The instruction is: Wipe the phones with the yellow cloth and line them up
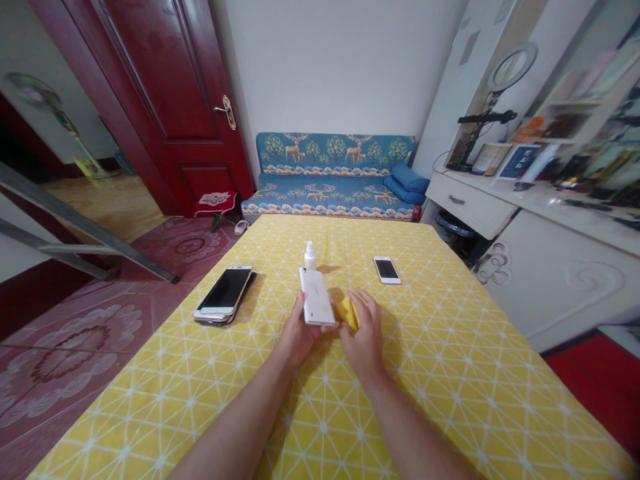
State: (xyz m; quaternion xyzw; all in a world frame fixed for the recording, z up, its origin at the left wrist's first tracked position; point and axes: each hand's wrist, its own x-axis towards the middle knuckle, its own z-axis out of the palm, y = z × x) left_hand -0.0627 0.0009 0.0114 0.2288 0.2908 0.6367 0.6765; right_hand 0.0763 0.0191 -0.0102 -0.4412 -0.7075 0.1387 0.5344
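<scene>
Left hand (296,337) grips glossy white rectangular smartphone (317,299); right hand (365,337), beside smartphone, pinches yellow fabric cloth (351,313). From here, smartphone seems light, stiff, slippery: hold side edges.

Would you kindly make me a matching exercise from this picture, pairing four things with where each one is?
Things:
1. yellow cloth
2. white bottle
3. stacked phones
4. white-backed phone

Places:
A. standing upright on the table
B. in the left hand
C. in the right hand
D. lying flat on the table, toward its left edge

Right pairs: 1-C, 2-A, 3-D, 4-B.
</scene>
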